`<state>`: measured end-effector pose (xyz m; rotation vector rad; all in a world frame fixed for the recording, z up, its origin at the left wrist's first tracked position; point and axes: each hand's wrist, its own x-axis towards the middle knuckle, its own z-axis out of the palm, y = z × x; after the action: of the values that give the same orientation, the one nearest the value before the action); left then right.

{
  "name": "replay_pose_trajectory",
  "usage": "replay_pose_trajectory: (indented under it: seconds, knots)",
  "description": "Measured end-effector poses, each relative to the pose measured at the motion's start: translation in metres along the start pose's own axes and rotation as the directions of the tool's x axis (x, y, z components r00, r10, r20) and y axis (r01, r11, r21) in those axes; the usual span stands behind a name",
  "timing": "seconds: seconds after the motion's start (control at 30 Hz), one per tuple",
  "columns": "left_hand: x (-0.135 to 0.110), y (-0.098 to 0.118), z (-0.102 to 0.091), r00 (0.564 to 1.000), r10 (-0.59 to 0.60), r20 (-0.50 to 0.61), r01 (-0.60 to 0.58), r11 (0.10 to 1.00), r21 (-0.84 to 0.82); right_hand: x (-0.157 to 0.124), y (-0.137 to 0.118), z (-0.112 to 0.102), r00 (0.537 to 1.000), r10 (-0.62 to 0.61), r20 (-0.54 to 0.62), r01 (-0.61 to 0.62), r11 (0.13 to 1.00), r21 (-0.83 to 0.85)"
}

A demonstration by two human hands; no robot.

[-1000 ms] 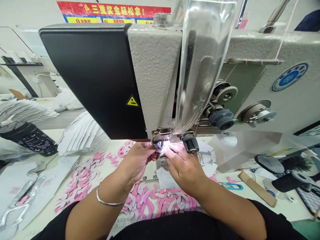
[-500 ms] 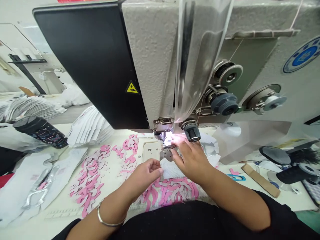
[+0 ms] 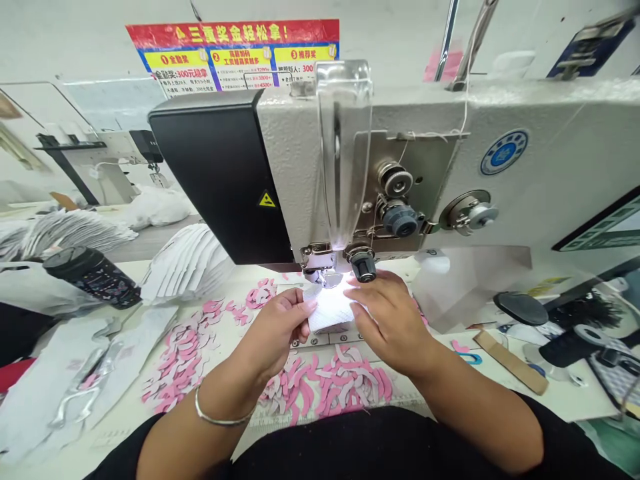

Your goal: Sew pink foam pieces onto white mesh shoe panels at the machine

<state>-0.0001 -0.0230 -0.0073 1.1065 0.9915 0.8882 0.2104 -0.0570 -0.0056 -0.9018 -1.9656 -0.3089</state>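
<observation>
A small white fabric piece (image 3: pixel 327 313) lies under the lit needle area of a sewing machine (image 3: pixel 295 167). My left hand (image 3: pixel 283 323) pinches the piece's left edge between thumb and fingers. On its right side, my right hand (image 3: pixel 393 323) rests with fingers stretched out and thumb apart, fingertips touching the fabric. The presser foot (image 3: pixel 327 277) stands just behind the piece, partly lost in the glare. Whether the needle is in the fabric, I cannot tell.
Pink and white curved scraps (image 3: pixel 345 383) litter the table before the machine and to the left. A dark tumbler (image 3: pixel 93 277), stacked white pieces (image 3: pixel 187 263) and a clear template (image 3: pixel 87 387) are at left. A brown strip (image 3: pixel 510 362) and black thread spool (image 3: pixel 567 347) lie right.
The view has tilted up and back, showing a wall poster. My left hand has moved in beside the needle area and taken the fabric's left edge. My right hand has drawn slightly away from the foot.
</observation>
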Motion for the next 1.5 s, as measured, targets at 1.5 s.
replay_pose_trajectory:
  seconds: [1.5]
  knots:
    - [-0.031, -0.057, 0.004, 0.995, -0.002, 0.1, -0.039, 0.914, 0.403, -0.065, -0.014, 0.051, 0.58, 0.443, 0.683, -0.813, 0.261, 0.521]
